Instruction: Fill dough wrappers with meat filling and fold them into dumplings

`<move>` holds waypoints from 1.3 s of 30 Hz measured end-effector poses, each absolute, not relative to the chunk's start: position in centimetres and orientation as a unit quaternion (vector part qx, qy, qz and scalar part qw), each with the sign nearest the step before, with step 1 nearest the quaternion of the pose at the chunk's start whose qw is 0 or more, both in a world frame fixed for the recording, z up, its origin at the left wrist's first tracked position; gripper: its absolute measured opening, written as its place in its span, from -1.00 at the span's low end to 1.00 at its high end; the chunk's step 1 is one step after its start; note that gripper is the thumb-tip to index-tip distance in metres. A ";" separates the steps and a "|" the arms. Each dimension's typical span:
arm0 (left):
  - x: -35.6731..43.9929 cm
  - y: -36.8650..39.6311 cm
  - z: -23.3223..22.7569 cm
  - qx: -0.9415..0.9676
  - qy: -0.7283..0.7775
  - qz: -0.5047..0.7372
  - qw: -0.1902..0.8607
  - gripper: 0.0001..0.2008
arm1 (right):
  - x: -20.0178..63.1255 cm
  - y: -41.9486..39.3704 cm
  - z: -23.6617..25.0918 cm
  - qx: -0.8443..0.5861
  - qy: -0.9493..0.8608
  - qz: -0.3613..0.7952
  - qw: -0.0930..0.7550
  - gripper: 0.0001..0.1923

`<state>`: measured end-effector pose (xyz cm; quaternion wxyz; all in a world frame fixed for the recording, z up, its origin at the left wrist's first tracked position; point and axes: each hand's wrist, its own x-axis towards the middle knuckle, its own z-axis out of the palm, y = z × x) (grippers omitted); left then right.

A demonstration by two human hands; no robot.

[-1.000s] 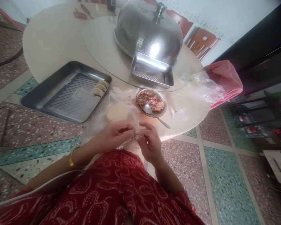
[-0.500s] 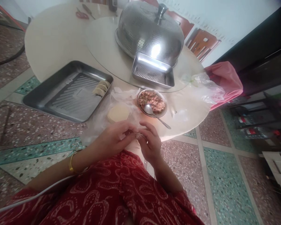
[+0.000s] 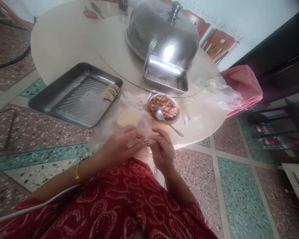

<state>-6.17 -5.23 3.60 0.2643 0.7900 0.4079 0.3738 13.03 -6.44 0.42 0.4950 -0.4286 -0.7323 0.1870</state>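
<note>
A round desk (image 3: 64,39) stands on a terrazzo floor (image 3: 234,186). Off its near edge, the left hand (image 3: 119,146) and right hand (image 3: 163,151) each grip a dumpling (image 3: 147,142), pinched between them. Just beyond lie wrappers (image 3: 127,118), a filling bowl (image 3: 164,108) with spoon (image 3: 168,121), a tray (image 3: 77,96) at the left edge and a dome cover (image 3: 161,33).

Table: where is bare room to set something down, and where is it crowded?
The big tray floor is bare left of its three dumplings. The far tabletop below the scissors is bare. Crowded: the near edge, with the wrapper stack, filling bowl, spoon and both hands.
</note>
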 end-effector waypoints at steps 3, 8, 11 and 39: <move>-6.2 -5.2 3.7 0.793 0.406 0.380 0.251 -0.82 | 13.1 -6.4 0.4 -0.431 -0.729 0.190 0.497 -0.86; -6.1 -5.3 3.7 0.792 0.402 0.405 0.216 -0.82 | 13.1 -6.3 0.6 -0.436 -0.730 0.186 0.493 -0.86; -6.0 -5.3 3.6 0.797 0.391 0.419 0.191 -0.90 | 13.0 -6.3 0.6 -0.436 -0.734 0.184 0.488 -0.86; -5.0 -4.9 2.7 0.801 0.367 0.469 0.057 -0.97 | 13.1 -6.3 1.5 -0.415 -0.749 0.191 0.480 -0.80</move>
